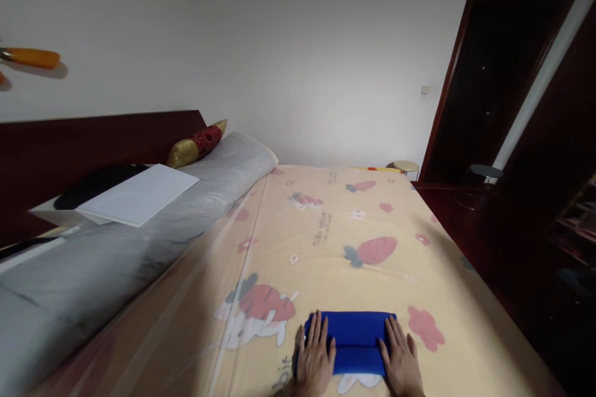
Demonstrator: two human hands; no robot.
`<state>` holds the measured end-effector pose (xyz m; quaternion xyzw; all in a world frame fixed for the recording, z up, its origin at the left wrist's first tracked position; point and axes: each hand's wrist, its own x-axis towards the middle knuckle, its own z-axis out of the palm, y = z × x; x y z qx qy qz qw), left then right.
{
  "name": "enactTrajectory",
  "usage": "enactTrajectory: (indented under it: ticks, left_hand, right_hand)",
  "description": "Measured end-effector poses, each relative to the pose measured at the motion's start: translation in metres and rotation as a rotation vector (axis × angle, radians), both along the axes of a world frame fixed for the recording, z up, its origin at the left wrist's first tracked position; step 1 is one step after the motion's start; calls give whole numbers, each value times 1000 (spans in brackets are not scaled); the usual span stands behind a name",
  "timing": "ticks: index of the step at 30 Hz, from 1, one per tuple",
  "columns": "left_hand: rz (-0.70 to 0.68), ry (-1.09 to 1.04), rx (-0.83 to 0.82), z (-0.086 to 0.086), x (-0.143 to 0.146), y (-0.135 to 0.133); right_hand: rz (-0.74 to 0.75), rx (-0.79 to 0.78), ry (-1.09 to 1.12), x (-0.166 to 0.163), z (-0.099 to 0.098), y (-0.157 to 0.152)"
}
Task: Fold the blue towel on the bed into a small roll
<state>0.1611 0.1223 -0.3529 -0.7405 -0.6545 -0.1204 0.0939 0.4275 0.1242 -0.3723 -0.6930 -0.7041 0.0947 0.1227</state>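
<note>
A folded blue cloth (357,329) lies flat on the bed, with a crease running across its middle. My left hand (315,353) rests on its left end, fingers stretched out and the thumb apart. On the opposite end lies my right hand (400,353), also flat with straight fingers. Both palms press down on or beside the cloth's edges, so those ends are partly hidden. Under the cloth is a peach sheet (316,285) printed with carrots, rabbits and flowers.
A grey rolled bedding bundle (186,223) runs along the left, with a white box-like object (144,195) on it. A red and gold pillow (200,144) leans by the dark headboard (93,136). Stools (406,166) stand beyond the bed, near a dark door (498,87).
</note>
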Motion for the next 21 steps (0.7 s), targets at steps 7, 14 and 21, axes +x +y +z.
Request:
enactTrajectory:
  ticks: [7,14,21]
  left_hand:
    - [56,-77,-217,5,3,5]
    - [168,-82,-384,34,9,8]
    - [-156,25,26,24,-22,-7]
  right_hand:
    - [-5,-59,-42,-2,7,2]
    - [3,-128,-61,-4,20,7]
    - [95,119,-10,-6,8,2]
